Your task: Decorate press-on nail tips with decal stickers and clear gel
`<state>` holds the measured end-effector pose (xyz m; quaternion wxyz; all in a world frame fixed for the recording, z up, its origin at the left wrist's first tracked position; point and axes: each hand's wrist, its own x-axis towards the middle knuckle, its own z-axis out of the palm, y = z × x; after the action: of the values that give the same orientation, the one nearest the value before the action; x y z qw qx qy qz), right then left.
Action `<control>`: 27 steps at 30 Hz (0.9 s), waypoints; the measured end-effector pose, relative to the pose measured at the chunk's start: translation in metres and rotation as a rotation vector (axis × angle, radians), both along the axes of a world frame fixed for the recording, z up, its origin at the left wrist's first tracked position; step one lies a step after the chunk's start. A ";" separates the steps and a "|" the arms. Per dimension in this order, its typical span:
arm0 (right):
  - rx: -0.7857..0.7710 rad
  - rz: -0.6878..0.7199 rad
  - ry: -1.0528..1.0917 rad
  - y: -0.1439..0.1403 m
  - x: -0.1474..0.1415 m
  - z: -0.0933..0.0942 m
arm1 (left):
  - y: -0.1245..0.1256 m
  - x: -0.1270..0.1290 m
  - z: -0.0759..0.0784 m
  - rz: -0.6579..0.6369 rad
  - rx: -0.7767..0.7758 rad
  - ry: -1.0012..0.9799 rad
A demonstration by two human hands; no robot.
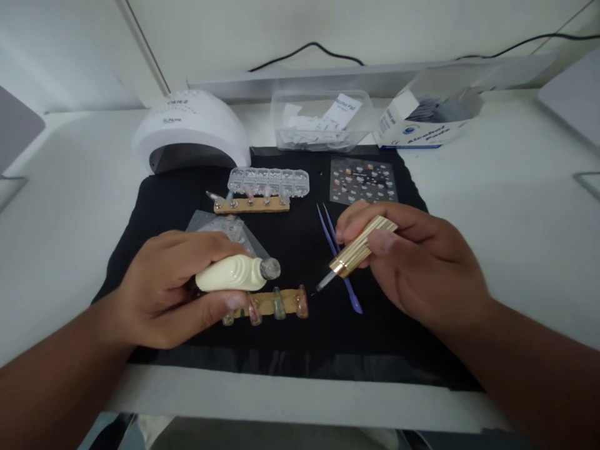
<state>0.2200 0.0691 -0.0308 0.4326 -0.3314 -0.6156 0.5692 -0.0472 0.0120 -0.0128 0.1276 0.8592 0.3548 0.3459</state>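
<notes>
- Nearest the viewer, the person's left hand [175,287] is closed around a cream ribbed bottle of nail product [230,274], held on its side with its open grey neck pointing right. The fingers wrap it fully; the thumb lies beneath.
- Risk: tipped this far with no cap on, the bottle could drip onto the black fabric work mat [140,244] or the nails under it.
- Just below the bottle lies a tan wooden strip carrying decorated artificial nails [276,304], flat on the mat and partly covered by the left fingers. A slip of that hand could knock a nail loose or smear wet finish.
- The right hand [412,262] pinches a gold ribbed brush cap [360,248] between thumb and fingers, firmly closed on it; its fine dark brush tip [321,286] hangs just beside the strip's right end. Too loaded a brush may flood the end nail.
- Beside the brush rest blue plastic tweezers [344,275]; the right wrist could sweep them off position.
- Further back: a second wooden strip of nails [252,203], a clear compartmented gem case [268,181] and a sheet of small nail stickers [362,181].
- Furthest: a white domed curing lamp [190,128], a clear plastic tub [322,122] and a white-and-blue carton of alcohol pads [422,122].
</notes>
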 end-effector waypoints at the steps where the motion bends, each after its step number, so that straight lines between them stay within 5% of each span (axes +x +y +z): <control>1: 0.014 -0.008 0.039 -0.001 0.000 0.000 | 0.000 0.000 -0.001 -0.019 -0.005 -0.004; 9: 0.114 -0.149 0.207 -0.006 -0.003 0.002 | -0.004 0.004 -0.007 -0.066 -0.109 -0.063; 27: 0.183 -0.126 0.232 -0.010 -0.007 0.003 | -0.005 0.011 -0.003 -0.070 -0.123 -0.034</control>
<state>0.2125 0.0592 -0.0279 0.5640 -0.2606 -0.5889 0.5168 -0.0358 0.0071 -0.0161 0.1983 0.8555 0.3432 0.3332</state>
